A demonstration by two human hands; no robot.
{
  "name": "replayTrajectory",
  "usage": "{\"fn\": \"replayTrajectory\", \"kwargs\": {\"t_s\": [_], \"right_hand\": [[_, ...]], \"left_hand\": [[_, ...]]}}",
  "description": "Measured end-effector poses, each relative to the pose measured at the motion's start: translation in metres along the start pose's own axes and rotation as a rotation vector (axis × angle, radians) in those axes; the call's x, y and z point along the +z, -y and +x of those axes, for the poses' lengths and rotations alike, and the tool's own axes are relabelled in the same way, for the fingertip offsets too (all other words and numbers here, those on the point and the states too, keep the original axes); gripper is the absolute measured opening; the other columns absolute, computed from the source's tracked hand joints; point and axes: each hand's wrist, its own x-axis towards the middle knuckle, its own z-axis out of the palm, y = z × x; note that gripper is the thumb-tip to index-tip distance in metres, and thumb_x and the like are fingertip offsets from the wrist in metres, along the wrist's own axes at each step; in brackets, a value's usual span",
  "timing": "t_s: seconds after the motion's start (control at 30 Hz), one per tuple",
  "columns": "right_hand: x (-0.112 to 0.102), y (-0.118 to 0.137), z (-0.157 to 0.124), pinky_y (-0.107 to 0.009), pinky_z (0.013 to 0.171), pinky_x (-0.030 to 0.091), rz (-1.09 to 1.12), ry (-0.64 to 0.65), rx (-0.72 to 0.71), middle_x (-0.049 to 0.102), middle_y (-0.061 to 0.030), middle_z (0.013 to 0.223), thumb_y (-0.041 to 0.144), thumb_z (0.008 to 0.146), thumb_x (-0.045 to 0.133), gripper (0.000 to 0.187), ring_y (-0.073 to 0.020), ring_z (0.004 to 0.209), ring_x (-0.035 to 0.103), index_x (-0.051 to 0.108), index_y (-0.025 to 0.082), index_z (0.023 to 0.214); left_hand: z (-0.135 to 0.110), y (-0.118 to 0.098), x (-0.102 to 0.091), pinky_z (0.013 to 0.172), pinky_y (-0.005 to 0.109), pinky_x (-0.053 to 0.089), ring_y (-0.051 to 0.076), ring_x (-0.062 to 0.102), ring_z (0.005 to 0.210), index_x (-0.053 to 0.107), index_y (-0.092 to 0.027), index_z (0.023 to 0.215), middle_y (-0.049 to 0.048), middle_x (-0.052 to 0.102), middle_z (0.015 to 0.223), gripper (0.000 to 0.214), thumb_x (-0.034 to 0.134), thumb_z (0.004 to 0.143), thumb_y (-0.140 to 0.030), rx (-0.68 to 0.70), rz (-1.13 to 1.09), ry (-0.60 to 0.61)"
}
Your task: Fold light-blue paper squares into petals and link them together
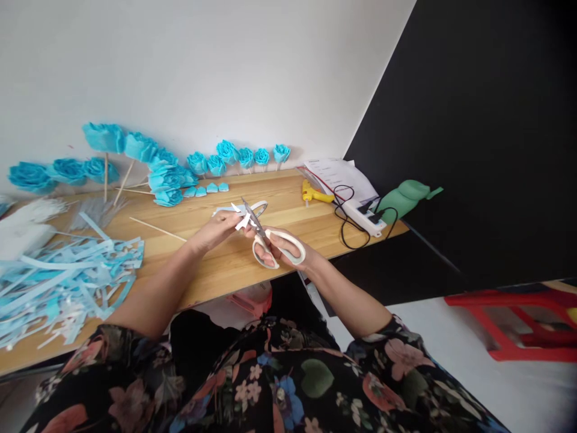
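My right hand (282, 248) is closed through the loops of a pair of scissors (288, 245) with cream handles. Their blades point up and to the left, over white paper strips (243, 221). My left hand (220, 228) pinches these strips, with the fingers closed on them beside the blades. Behind the blades lies a pale roll or ring of tape (260, 207) on the wooden table (216, 270). Small cut blue pieces (206, 190) lie in a row beyond my left hand. The tips of my left fingers are partly hidden by the paper.
Blue paper flowers (228, 152) on sticks line the wall. Blue and white paper strips (76, 282) are heaped at the left. A yellow glue gun (315, 192), a power strip (363, 218) with black cables, papers (340, 177) and a green object (401, 199) sit at the right. A red stool (509, 319) stands on the floor.
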Motion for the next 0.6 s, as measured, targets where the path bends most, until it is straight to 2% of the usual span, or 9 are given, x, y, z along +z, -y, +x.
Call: {"fn": "replayTrajectory", "kwargs": {"t_s": [0.1, 0.2, 0.3, 0.37, 0.47, 0.6], "right_hand": [[-0.002, -0.006, 0.000, -0.022, 0.047, 0.037, 0.031, -0.031, 0.006, 0.056, 0.0022, 0.072, 0.061, 0.090, 0.061, 0.052, -0.0077, 0.052, 0.045, 0.060, 0.015, 0.116], [0.000, -0.007, -0.001, -0.020, 0.042, 0.030, 0.066, -0.059, 0.016, 0.050, 0.0058, 0.062, 0.063, 0.089, 0.062, 0.054, -0.0058, 0.045, 0.038, 0.061, 0.014, 0.112], [0.002, -0.004, 0.000, -0.019, 0.037, 0.022, 0.114, -0.076, 0.039, 0.043, 0.0088, 0.054, 0.066, 0.084, 0.065, 0.057, -0.0044, 0.040, 0.029, 0.061, 0.014, 0.107], [0.002, -0.003, 0.001, -0.018, 0.034, 0.018, 0.160, -0.090, 0.049, 0.044, 0.0086, 0.056, 0.067, 0.081, 0.069, 0.058, -0.0034, 0.040, 0.027, 0.061, 0.014, 0.104], [0.001, -0.002, 0.001, -0.017, 0.033, 0.017, 0.211, -0.097, 0.058, 0.047, 0.0078, 0.060, 0.064, 0.078, 0.074, 0.056, -0.0023, 0.041, 0.026, 0.061, 0.015, 0.101], [0.001, -0.003, -0.001, -0.017, 0.033, 0.017, 0.218, -0.108, 0.055, 0.047, 0.0076, 0.061, 0.062, 0.081, 0.072, 0.052, -0.0022, 0.042, 0.027, 0.061, 0.015, 0.099]], "left_hand": [[0.000, 0.002, -0.002, 0.079, 0.035, 0.044, 0.021, 0.059, 0.077, 0.068, -0.014, 0.064, 0.0070, 0.065, 0.073, 0.056, 0.072, 0.075, -0.069, 0.015, 0.003, -0.019], [0.000, 0.004, -0.003, 0.080, 0.035, 0.044, 0.021, 0.060, 0.078, 0.070, -0.014, 0.066, 0.0078, 0.068, 0.075, 0.052, 0.073, 0.077, -0.065, 0.028, 0.000, -0.033], [0.001, 0.002, -0.001, 0.082, 0.036, 0.044, 0.023, 0.062, 0.081, 0.072, -0.014, 0.069, 0.0094, 0.070, 0.078, 0.048, 0.071, 0.081, -0.060, 0.057, -0.012, -0.003], [0.001, -0.002, 0.001, 0.085, 0.037, 0.044, 0.025, 0.063, 0.086, 0.074, -0.014, 0.073, 0.0109, 0.072, 0.083, 0.044, 0.069, 0.084, -0.056, 0.072, -0.057, 0.022], [0.001, -0.006, 0.003, 0.087, 0.038, 0.046, 0.027, 0.065, 0.091, 0.077, -0.014, 0.078, 0.0117, 0.074, 0.088, 0.037, 0.070, 0.082, -0.050, 0.062, -0.172, 0.045], [0.000, -0.007, 0.003, 0.086, 0.035, 0.049, 0.025, 0.066, 0.090, 0.080, -0.014, 0.082, 0.0106, 0.075, 0.090, 0.029, 0.076, 0.077, -0.043, 0.003, -0.243, 0.053]]}}
